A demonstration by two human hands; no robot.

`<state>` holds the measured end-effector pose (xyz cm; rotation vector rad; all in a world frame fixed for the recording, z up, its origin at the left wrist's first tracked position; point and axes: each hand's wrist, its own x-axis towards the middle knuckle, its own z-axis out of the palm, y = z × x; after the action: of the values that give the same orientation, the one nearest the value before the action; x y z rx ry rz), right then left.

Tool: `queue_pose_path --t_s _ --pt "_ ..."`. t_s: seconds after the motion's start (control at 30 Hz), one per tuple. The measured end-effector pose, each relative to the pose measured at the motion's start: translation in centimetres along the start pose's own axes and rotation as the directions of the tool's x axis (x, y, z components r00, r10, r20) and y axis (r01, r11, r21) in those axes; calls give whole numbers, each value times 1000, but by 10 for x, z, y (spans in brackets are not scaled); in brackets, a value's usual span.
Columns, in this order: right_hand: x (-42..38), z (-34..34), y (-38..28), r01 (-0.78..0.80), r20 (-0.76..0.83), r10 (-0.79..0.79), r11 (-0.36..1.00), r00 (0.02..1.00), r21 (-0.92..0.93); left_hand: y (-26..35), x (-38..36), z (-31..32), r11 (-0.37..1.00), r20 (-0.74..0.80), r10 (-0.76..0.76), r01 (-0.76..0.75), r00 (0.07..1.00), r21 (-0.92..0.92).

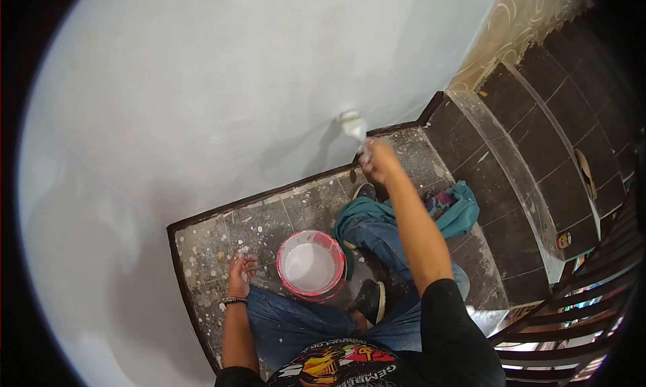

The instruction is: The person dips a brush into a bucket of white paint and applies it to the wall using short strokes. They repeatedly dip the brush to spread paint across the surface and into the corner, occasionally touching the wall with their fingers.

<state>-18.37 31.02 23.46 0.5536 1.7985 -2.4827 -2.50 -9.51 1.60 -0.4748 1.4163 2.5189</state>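
Observation:
My right hand (379,161) is closed round the handle of a paintbrush (352,124). Its bristle end points up toward the white wall (222,84), low down near the dark skirting, and overlaps the wall in this view. My left hand (241,272) is by my knee, palm partly up and fingers loosely apart with nothing in them; whitish paint marks show on the fingertips. Between my legs stands a bucket (280,269) with a red rim, holding pale, whitish paint (309,266).
Paint spots cover the tiled landing (256,229) where I sit. Dark skirting (269,194) edges the wall. A teal cloth (461,208) lies by my leg. Dark tiled steps (511,138) climb at right, with a small tin (564,240) on one. A slatted railing (565,320) stands lower right.

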Motion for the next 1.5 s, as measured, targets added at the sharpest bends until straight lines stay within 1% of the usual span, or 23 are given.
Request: queue_pose_path --t_s 0.1,0.2,0.27,0.37,0.4,0.43,0.47,0.5,0.57,0.63,0.73,0.83,0.93,0.97,1.03,1.07,1.1,1.2,1.3,1.37,1.43,1.47,1.5 --pt "19 0 -77 95 33 -93 995 995 -40 3 -4 3 1000 0 6 -6 1000 7" --pt "-11 23 -148 244 101 -235 965 967 -97 -6 1 -6 1000 0 30 -30 1000 5" --pt "-40 31 -175 389 158 -370 914 916 -113 -7 1 -6 999 -5 33 -33 999 6" --pt "-53 26 -178 595 104 -593 750 799 -290 -4 1 -3 1000 -1 23 -23 1000 9" --pt "-38 20 -168 692 75 -781 498 620 -523 -3 1 -2 1000 1 16 -16 1000 11" --pt "-11 10 -148 664 109 -910 205 399 -719 -5 0 -2 1000 -5 16 -15 1000 16" --pt "6 4 -132 518 202 -966 -90 164 -851 -7 1 -4 1000 -8 17 -17 1000 25" --pt "3 5 -116 423 133 -930 26 342 -906 -7 3 -4 999 -8 21 -20 1000 33" --pt "39 -18 -68 288 147 -886 -17 439 -957 -8 5 -9 1000 9 16 -16 1000 20" --pt "49 -36 -21 264 100 -828 59 551 -963 -8 7 -9 1000 11 16 -16 1000 24" --pt "60 -53 33 317 118 -830 74 545 -946 -5 4 -4 999 -2 15 -15 1000 45" --pt "65 -59 60 275 72 -773 136 631 -952 -8 5 -6 999 10 6 -6 1000 31" --pt "68 -70 82 330 55 -665 297 745 -896 -7 6 -5 1000 10 8 -9 1000 27" --pt "70 -74 94 514 70 -761 363 645 -777 -6 5 -5 1000 10 10 -11 1000 28" --pt "60 -73 87 372 -146 -461 835 875 -406 -6 6 -4 1000 17 14 -14 1000 21" --pt "54 -73 83 226 -181 -253 961 950 -159 -7 6 -6 1000 25 12 -13 1000 16" --pt "36 -56 59 155 -229 -157 988 961 -28 -7 6 -7 1000 34 11 -11 999 11" --pt "51 -52 11 83 -148 -79 996 986 17 -12 8 -13 1000 19 8 -8 1000 24" --pt "31 -23 -43 214 -95 -210 976 973 33 -9 5 -9 999 3 21 -21 1000 30" --pt "-8 -2 -77 363 -28 -366 929 930 -72 -10 6 -9 999 4 30 -30 1000 31" --pt "-29 12 -105 523 25 -535 815 845 -248 -11 6 -9 999 4 31 -31 1000 32" --pt "-17 14 -106 645 -7 -722 622 691 -444 -12 6 -10 999 4 32 -32 999 32" --pt "-7 22 -109 687 13 -870 381 494 -619 -9 3 -8 999 5 36 -36 999 32"
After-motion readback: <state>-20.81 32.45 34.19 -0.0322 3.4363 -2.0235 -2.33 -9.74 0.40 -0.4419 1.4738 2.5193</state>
